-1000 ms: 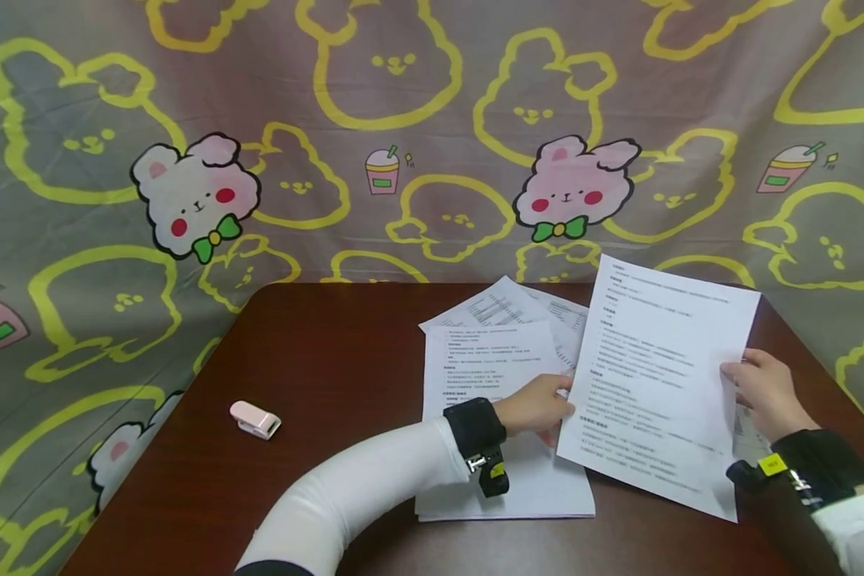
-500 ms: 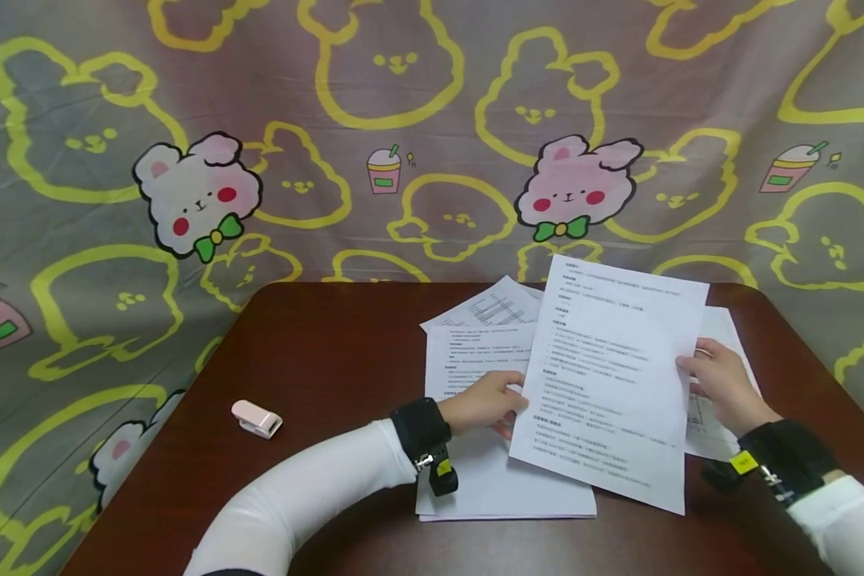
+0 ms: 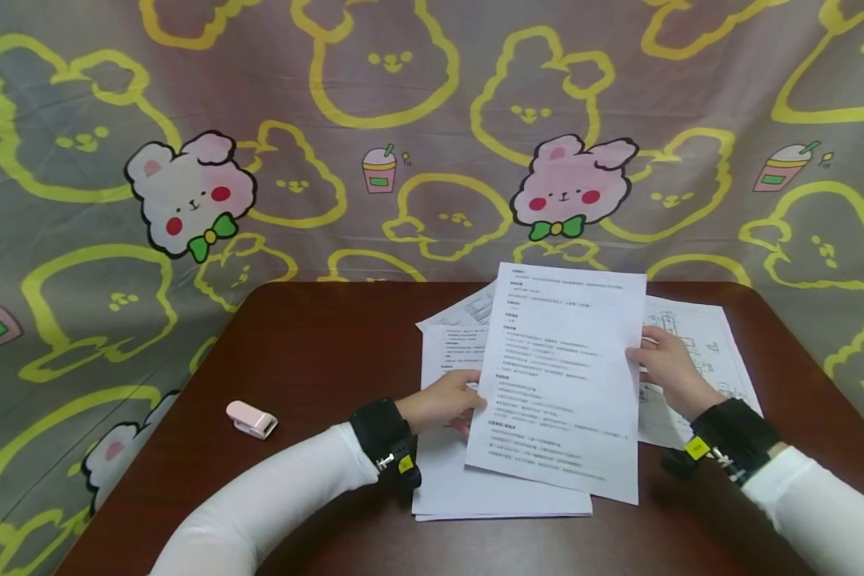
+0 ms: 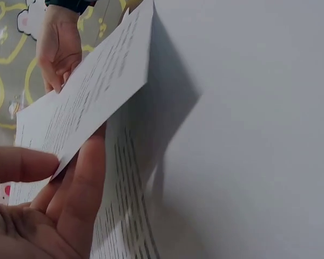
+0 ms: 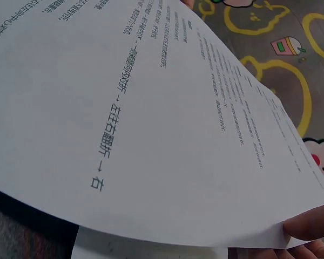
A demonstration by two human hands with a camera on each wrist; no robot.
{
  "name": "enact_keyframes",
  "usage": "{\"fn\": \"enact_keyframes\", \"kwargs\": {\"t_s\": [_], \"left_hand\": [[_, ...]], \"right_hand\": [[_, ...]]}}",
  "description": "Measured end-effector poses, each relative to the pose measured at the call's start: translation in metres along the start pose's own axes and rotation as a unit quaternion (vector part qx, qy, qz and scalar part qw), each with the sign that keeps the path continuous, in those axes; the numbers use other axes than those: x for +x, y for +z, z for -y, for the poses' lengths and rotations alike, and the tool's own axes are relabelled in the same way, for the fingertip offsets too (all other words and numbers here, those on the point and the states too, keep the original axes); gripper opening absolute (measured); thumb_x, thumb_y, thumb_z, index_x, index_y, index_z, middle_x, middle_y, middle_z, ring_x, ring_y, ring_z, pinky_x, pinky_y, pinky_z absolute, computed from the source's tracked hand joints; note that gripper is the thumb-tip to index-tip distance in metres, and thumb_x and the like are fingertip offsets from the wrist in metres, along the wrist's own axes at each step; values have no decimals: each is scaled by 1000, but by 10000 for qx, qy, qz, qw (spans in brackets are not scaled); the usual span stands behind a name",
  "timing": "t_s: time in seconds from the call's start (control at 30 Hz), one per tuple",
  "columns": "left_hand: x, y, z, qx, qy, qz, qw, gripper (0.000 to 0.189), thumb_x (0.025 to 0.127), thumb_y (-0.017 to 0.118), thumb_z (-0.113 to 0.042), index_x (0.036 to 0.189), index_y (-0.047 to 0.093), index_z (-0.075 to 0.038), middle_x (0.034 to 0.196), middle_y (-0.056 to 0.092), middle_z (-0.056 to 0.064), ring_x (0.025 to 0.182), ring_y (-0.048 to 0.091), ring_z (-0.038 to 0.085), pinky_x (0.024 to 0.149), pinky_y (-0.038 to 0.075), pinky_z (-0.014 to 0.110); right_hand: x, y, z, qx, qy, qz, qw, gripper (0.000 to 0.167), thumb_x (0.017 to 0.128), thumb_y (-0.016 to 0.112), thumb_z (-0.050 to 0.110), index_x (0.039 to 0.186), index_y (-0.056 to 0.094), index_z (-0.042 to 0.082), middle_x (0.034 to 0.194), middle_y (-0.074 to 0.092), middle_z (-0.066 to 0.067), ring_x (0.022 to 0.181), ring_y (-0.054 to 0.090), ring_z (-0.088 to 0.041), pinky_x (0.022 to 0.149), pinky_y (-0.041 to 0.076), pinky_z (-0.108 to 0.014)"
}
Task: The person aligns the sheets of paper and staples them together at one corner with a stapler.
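A printed sheet of paper (image 3: 558, 376) is held up over the table between both hands, slightly tilted. My left hand (image 3: 442, 400) pinches its left edge; the left wrist view shows the thumb (image 4: 29, 164) on the printed face and the fingers behind. My right hand (image 3: 673, 368) pinches the opposite edge, and in the right wrist view its thumb (image 5: 310, 224) presses on the sheet's corner area. Below lies a stack of printed paper (image 3: 504, 500), partly hidden by the held sheet.
A pale pink stapler-like object (image 3: 252, 419) lies on the left of the dark wooden table (image 3: 331, 352). Behind the stack, another printed sheet (image 3: 464, 308) sticks out at an angle. On the right, a sheet with line drawings (image 3: 702, 352) lies flat. A patterned cloth (image 3: 432, 96) hangs behind.
Both hands have carried the held sheet leftward over the stack. The sheet with line drawings on the right has come into fuller view.
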State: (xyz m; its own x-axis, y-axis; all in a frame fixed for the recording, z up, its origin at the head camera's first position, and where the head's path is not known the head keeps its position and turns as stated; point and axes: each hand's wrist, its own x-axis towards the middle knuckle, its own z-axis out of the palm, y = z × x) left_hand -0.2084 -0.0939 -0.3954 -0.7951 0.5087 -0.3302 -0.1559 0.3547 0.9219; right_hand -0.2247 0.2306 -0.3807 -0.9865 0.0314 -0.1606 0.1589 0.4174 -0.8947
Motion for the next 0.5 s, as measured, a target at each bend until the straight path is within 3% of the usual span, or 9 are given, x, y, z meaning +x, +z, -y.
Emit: {"fn": "enact_keyframes", "kwargs": {"t_s": [0.33, 0.5], "left_hand": [[-13, -21, 9, 77, -72, 224, 9997, 29, 98, 52, -4, 126, 55, 2, 101, 70, 12, 78, 68, 23, 59, 55, 28], [-21, -31, 17, 136, -249, 273, 9992, 26, 100, 53, -11, 121, 59, 2, 96, 71, 13, 69, 67, 20, 56, 53, 26]], "right_hand": [[13, 21, 14, -20, -120, 300, 9995, 58, 102, 47, 13, 150, 21, -6, 146, 37, -29, 124, 47, -43, 99, 42, -50], [17, 37, 18, -30, -130, 416, 9990, 55, 101, 48, 14, 149, 26, -6, 142, 42, -28, 119, 51, -41, 97, 44, -47]]}}
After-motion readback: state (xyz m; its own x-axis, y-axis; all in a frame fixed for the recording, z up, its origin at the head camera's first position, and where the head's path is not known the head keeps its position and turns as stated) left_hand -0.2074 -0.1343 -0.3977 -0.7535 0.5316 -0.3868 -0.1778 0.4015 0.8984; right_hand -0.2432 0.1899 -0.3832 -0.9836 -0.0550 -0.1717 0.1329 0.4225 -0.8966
